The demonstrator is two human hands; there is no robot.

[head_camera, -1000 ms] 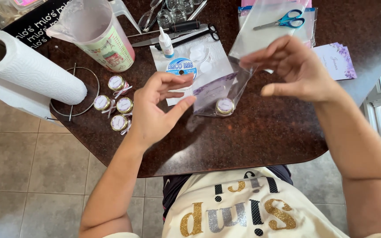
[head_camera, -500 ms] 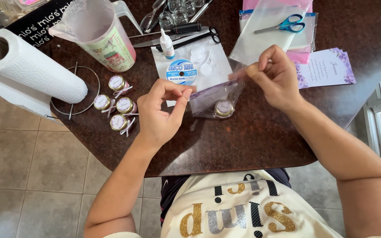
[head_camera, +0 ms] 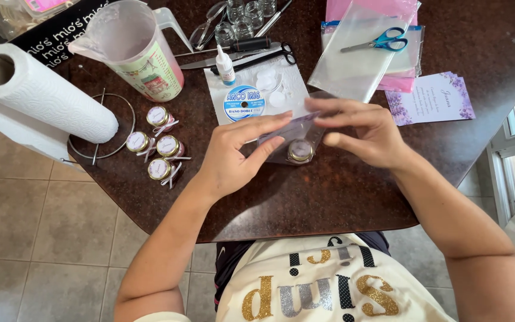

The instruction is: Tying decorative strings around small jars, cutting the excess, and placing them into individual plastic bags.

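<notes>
Fingers of the left hand (head_camera: pixel 233 158) and right hand (head_camera: pixel 368 134) pinched a clear bag (head_camera: pixel 293 134) with a little jar (head_camera: pixel 300 150) inside, above the desk (head_camera: pixel 329 197), near four jars (head_camera: pixel 157 143).

Both bare forearms reached forward from the lower frame edge and converged toward the middle. Left hand (head_camera: pixel 233 156) was seen from the back, wrist straight, fingers extended up and right, fingertips pressed together at the tips in a flat pinch. Right hand (head_camera: pixel 368 132) lay palm down, wrist slightly bent inward, fingers stretched leftward and nearly flat, thumb tucked under and pointing left. Fingertips of the two hands were near each other, almost meeting. Right forearm was steeper and closer to the camera.
</notes>
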